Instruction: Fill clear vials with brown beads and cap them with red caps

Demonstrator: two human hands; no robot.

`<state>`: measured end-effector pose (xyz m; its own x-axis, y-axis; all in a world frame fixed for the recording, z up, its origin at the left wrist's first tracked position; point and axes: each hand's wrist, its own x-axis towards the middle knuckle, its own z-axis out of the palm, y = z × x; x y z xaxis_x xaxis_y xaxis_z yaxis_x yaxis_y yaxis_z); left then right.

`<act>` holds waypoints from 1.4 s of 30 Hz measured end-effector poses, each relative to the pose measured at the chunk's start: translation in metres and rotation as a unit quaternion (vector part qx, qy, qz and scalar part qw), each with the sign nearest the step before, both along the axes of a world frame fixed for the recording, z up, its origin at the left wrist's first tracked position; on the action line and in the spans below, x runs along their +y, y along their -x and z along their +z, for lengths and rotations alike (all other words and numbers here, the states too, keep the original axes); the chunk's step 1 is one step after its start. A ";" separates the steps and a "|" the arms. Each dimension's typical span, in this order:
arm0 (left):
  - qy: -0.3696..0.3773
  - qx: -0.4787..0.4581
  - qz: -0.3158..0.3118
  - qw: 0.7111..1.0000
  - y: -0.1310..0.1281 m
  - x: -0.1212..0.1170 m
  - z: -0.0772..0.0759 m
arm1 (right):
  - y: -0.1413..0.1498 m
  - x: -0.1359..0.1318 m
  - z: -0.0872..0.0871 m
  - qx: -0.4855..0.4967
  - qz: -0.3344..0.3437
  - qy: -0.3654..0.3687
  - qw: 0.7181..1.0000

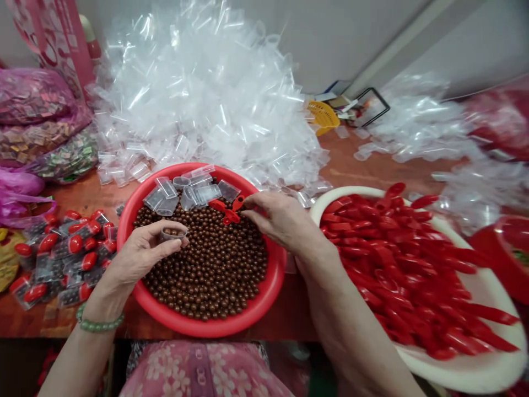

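Back: loose clear plastic cups [198, 94] piling up against the grey wall [330, 38]
Left: pink plastic bags [35, 96] of foil-wrapped sweets slumping
Right: white oval tub [467, 372] sitting
Far back: yellow plastic basket [323, 117] resting on reddish-brown table [343, 160]

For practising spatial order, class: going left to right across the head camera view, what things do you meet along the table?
Clear packets with red caps → red plastic basin of brown balls → white tray of red plastic scoops → red tub
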<state>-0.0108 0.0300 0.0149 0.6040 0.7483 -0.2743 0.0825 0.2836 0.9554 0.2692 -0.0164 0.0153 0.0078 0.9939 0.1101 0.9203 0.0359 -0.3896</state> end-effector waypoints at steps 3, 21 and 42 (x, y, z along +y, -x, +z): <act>-0.016 0.003 -0.005 1.000 -0.002 0.001 -0.001 | 0.014 0.003 -0.004 -0.096 0.009 0.067 0.993; -0.009 -0.078 0.055 0.995 -0.003 -0.009 -0.007 | 0.063 -0.024 0.010 0.397 0.002 0.130 0.909; -0.025 -0.076 0.080 0.994 -0.003 -0.006 -0.007 | 0.104 -0.015 0.003 0.225 0.142 -0.139 0.954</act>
<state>-0.0081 0.0244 0.0080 0.5075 0.8488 -0.1479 -0.1070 0.2324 0.9667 0.1655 -0.0311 0.0183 -0.1491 0.8957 0.4189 0.5992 0.4188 -0.6823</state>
